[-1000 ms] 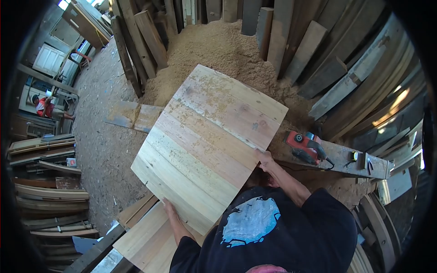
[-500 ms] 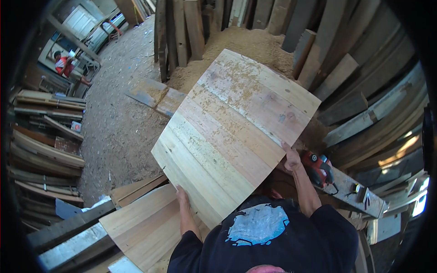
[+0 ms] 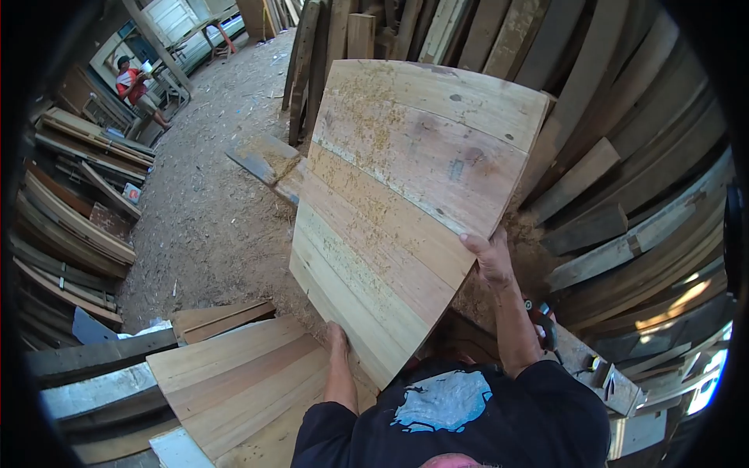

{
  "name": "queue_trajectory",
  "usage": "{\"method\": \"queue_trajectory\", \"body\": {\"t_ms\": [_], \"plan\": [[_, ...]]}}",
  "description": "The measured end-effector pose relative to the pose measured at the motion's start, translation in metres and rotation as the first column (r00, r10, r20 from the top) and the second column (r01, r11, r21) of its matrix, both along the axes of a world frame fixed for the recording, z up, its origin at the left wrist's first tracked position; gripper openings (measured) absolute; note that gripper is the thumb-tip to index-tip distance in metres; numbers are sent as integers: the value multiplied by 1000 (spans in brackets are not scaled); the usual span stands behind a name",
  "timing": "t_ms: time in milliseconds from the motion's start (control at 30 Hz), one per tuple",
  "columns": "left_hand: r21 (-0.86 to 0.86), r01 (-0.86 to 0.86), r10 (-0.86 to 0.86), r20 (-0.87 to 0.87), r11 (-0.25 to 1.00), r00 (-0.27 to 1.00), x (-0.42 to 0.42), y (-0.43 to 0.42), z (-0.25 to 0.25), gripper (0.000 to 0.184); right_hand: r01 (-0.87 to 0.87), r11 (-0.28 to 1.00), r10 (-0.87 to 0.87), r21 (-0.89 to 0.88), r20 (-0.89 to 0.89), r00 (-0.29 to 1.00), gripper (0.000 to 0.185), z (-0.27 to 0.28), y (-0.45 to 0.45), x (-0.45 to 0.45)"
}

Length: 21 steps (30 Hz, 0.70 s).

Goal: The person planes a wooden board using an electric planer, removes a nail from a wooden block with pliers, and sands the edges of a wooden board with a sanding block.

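A wooden panel [image 3: 390, 210] made of several joined planks is held up in front of me, tilted. Sawdust and shavings lie scattered over its upper left part. My right hand [image 3: 491, 253] grips the panel's right edge, thumb on the top face and fingers underneath. At the lower left edge, my left hand [image 3: 337, 337] holds the panel, most of its fingers hidden beneath. A second plank panel [image 3: 242, 382] lies below and to the left of my left arm. Partly hidden behind my right forearm is a red and black power tool [image 3: 544, 324] on a bench.
Boards [image 3: 468, 35] lean along the back and right. Stacked planks [image 3: 70, 210] line the left side. A grey board [image 3: 261, 160] lies on the dusty floor [image 3: 203, 234]. Another person [image 3: 139, 87] sits at the far upper left.
The panel has tipped, its right side rising and its far edge swinging left, with both hands still on it. My right hand has moved up slightly. The camera view has shifted.
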<state>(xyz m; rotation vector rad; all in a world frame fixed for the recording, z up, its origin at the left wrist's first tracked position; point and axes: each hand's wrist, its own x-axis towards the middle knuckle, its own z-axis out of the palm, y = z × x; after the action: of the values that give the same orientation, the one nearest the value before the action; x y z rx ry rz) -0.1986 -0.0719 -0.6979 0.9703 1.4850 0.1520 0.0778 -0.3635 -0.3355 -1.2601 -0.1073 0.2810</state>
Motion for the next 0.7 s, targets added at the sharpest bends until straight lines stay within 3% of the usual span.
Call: {"method": "queue_trajectory", "body": {"t_ms": [100,167,300,400,467,700], "plan": [[-257,-69,147,301,964,942,-5,-26,-43,67,-85,985,104,-147,133,986,54,31,9,-2],[-274,-27,112,298,961,948,-12,-50,-49,72,-98,976,135,-193,188,973,40,64,30,-11],[-288,41,87,419,957,904,-20,-78,-23,76,-227,883,325,-410,185,928,36,82,78,-47],[-343,-122,256,378,931,890,-31,-93,0,77,-205,810,373,-550,211,904,35,57,108,-54],[-336,-119,250,382,934,890,-54,-94,-63,76,-223,796,403,-563,218,889,33,46,125,-58],[-361,-149,268,305,920,914,-84,-104,-73,75,-218,762,443,-609,246,862,28,46,173,-83]]}}
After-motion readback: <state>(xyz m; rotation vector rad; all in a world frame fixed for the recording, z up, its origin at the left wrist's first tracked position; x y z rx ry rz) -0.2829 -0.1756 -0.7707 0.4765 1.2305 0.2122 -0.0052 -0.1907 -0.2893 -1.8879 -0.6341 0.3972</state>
